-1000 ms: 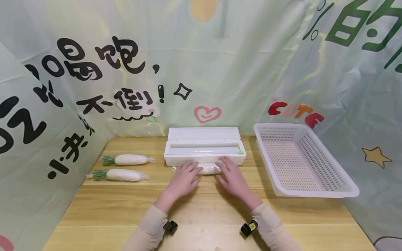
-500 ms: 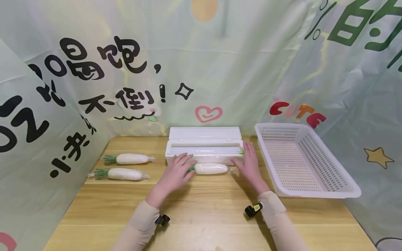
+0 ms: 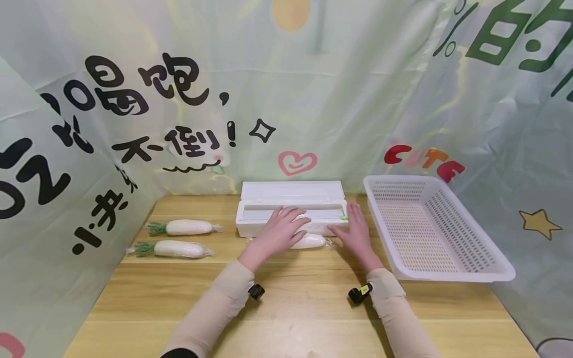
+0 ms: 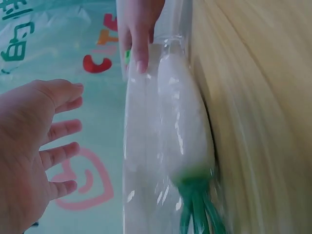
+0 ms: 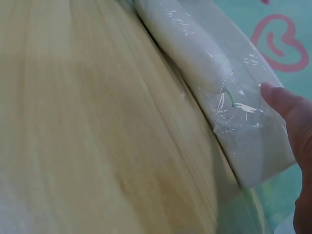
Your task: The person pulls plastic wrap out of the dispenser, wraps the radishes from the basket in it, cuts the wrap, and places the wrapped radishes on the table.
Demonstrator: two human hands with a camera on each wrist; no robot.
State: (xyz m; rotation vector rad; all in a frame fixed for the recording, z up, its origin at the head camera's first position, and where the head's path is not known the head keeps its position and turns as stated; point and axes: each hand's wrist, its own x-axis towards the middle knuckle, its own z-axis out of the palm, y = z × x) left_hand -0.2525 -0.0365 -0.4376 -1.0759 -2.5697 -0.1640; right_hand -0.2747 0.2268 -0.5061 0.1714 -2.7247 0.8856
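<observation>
A white radish (image 3: pixel 309 241) with green leaf stems, under clear cling film, lies on the table along the front of a white cling film dispenser (image 3: pixel 250 227). Film spreads over both radish (image 4: pixel 183 117) and box front in the left wrist view. My left hand (image 3: pixel 279 231) reaches over the radish and the box, fingers spread and holding nothing; it hides the leafy end in the head view. My right hand (image 3: pixel 358 233) rests at the box's right end, straight fingers along its side and thumb (image 5: pixel 280 100) touching the front.
Two more wrapped radishes, one behind (image 3: pixel 188 227) and one in front (image 3: pixel 174 249), lie at the left of the table (image 3: pixel 286 308). A white perforated basket (image 3: pixel 447 276) stands at the right. The dispenser's lid (image 3: pixel 292 190) is raised towards the printed curtain (image 3: pixel 340 124).
Both hands have come off the radish. My right hand shifted right to the box's end, then stayed there; my left hand drew left, then moved right and forward over the box.
</observation>
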